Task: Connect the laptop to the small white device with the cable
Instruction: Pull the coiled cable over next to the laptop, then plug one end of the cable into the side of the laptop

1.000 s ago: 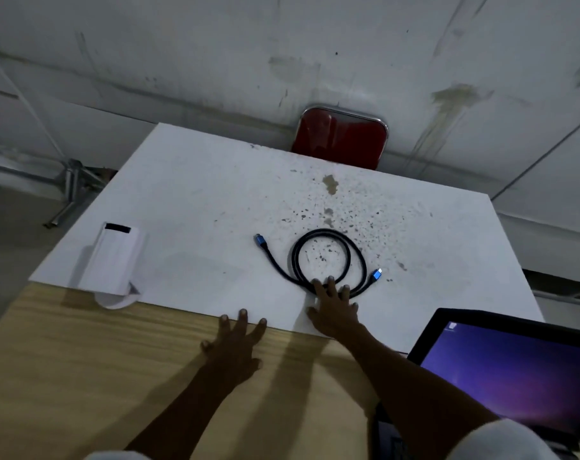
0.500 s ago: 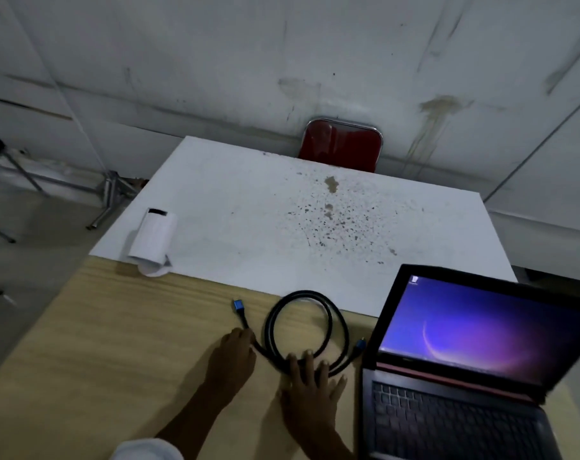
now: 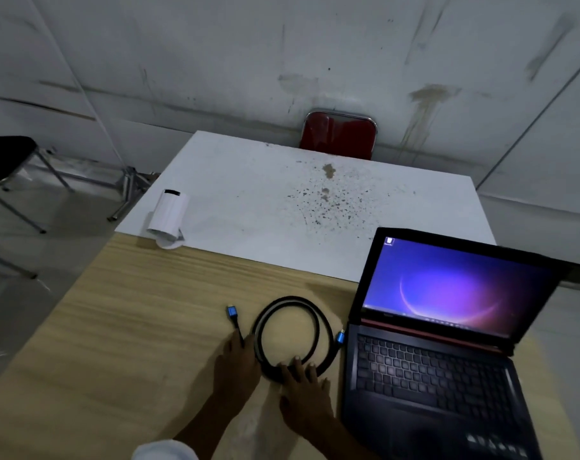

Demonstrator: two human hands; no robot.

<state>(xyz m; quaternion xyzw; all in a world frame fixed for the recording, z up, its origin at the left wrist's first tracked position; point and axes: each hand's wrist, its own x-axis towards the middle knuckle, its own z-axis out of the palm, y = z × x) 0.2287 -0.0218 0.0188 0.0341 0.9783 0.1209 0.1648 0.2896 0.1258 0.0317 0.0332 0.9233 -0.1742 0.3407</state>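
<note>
A black cable (image 3: 292, 298) lies coiled on the wooden table (image 3: 132, 327), with a blue plug at each end. One plug (image 3: 231, 312) points away to the left; the other (image 3: 340, 338) lies beside the laptop. My left hand (image 3: 237, 365) is curled over the cable's left lead. My right hand (image 3: 303, 391) lies flat with its fingertips on the near side of the coil. The open laptop (image 3: 431, 370), screen lit purple, stands just to the right. The small white device (image 3: 169, 214) lies at the near left edge of the white table (image 3: 265, 210).
A red chair (image 3: 339, 134) stands behind the white table against the wall. At the far left is a black chair (image 3: 3, 157) with metal legs. The white table top has dark speckled stains at its middle.
The coiled cable has slid from the white table onto the wooden table, next to the laptop, under my right hand. My left hand has come onto the cable's left lead.
</note>
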